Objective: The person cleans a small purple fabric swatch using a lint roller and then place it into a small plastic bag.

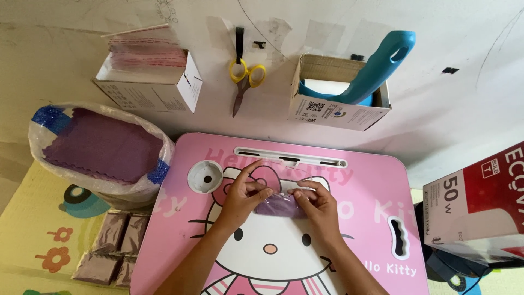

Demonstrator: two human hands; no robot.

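Purple cloth packet (282, 206), lengthwise left-right, both hands (284, 199)

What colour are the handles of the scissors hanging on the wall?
Yellow; the scissors show clearly in the head view, top centre.

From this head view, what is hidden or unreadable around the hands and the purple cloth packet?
- Small purple cloth packet in clear plastic: its edges are covered by the left hand and right hand.
- Blue plastic tool: its lower end is sunk in the open cardboard box.
- Stacked purple packets on the floor mat: partly behind the pink table's edge.
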